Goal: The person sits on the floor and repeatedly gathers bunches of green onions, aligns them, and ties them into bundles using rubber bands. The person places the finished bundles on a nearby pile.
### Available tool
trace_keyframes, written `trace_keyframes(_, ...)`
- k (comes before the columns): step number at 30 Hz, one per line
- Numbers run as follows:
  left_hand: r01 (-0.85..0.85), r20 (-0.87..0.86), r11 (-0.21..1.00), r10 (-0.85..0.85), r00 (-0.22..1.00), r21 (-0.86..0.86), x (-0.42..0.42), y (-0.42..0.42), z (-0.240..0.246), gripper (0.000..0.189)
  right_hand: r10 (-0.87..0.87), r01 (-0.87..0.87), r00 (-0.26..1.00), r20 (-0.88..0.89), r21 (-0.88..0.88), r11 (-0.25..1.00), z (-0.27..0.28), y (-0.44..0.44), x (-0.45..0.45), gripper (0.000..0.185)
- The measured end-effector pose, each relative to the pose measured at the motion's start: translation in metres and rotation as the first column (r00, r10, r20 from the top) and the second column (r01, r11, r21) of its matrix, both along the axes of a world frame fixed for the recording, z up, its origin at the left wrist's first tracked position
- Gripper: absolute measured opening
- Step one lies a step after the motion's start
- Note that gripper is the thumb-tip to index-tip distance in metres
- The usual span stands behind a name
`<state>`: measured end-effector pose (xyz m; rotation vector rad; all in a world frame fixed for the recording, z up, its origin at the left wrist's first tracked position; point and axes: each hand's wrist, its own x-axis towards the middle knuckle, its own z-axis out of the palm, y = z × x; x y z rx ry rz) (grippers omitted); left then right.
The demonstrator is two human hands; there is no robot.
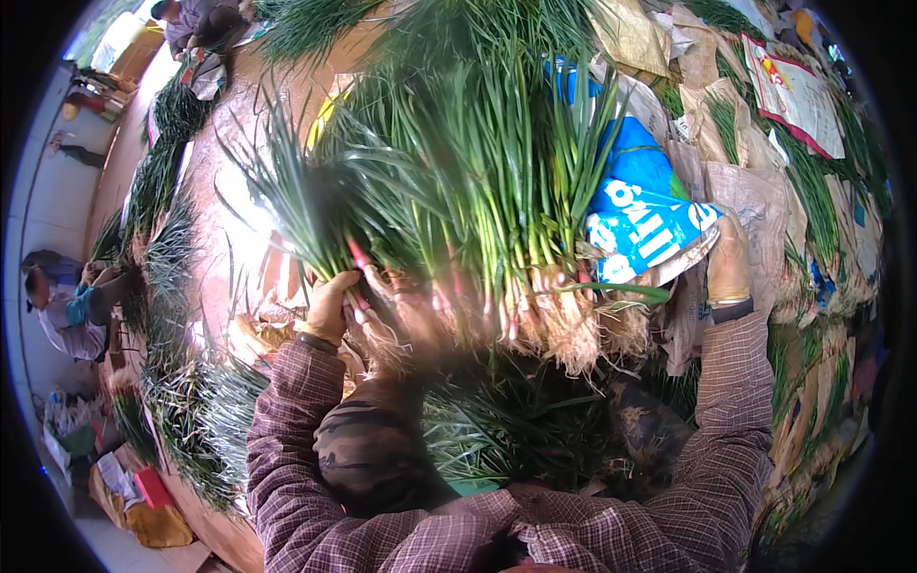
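My left hand [329, 306], in a pale glove, grips a small bunch of green onions [354, 286] around the lower stalks, with its pinkish-white bases and pale roots showing past the fingers. Beside it lies a broad row of green onions [501, 243], leaves pointing away from me and stringy roots toward me. At the right end of this row, my gloved right hand [728, 261] pinches the corner of a blue and white printed plastic sheet [648, 222]. Part of that sheet is hidden beneath the onion leaves. A dark blur covers some of the middle.
My camouflage-clad knee [376, 448] is below the row, with loose green leaves [494, 437] between my legs. Woven sacks [749, 222] and more onion bundles [809, 208] fill the right side. Two people [68, 308] sit at the left, near a long onion heap [168, 265].
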<state>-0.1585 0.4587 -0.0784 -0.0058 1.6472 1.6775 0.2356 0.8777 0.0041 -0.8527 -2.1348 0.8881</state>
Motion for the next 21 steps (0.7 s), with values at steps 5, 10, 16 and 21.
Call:
trace_keyframes(5,-0.038,0.034,0.989,0.043,0.998,-0.139,-0.002,0.006,-0.002,0.017,0.066,0.050,0.963,0.262,-0.413,0.909,-0.045,0.020,0.051,0.021)
trace_keyframes(10,0.040,0.053,0.986,-0.031,0.998,-0.165,-0.009,-0.022,-0.025,0.020,0.137,-0.108,0.990,0.034,-0.441,0.891,-0.058,0.013,0.071,0.020)
trace_keyframes(16,-0.047,0.089,0.981,0.065,0.994,-0.190,-0.009,-0.054,-0.019,0.022,0.073,-0.100,0.898,0.434,0.041,0.994,-0.038,0.009,0.067,0.023)
trace_keyframes(21,-0.232,0.035,0.969,0.236,0.971,-0.089,-0.008,-0.092,0.007,0.021,-0.015,-0.047,0.843,0.537,0.103,0.994,-0.030,0.005,0.061,0.025)
